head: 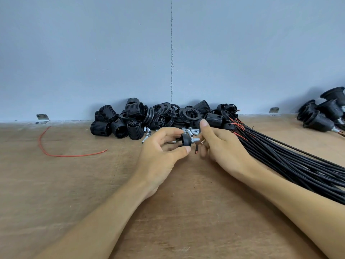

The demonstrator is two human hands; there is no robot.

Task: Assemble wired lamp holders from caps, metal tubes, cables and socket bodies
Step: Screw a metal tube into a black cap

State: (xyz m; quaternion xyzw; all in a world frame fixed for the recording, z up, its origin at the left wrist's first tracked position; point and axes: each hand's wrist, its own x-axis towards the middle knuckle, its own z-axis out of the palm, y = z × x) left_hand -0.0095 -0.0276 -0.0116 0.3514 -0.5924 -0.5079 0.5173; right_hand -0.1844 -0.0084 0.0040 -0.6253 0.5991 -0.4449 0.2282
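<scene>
Left hand (158, 152) tight around cap (185, 140) with tube (195, 140); right hand (222, 146) alongside, tight around cable (196, 150).

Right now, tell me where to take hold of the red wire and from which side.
Pinch the red wire near its right end, the tip nearest the left hand, with fingertips coming down from above. It is thin and lies flat on the table with nothing close by, so a side approach would likely just push it. The left hand holds a cap and would need freeing first.
</scene>
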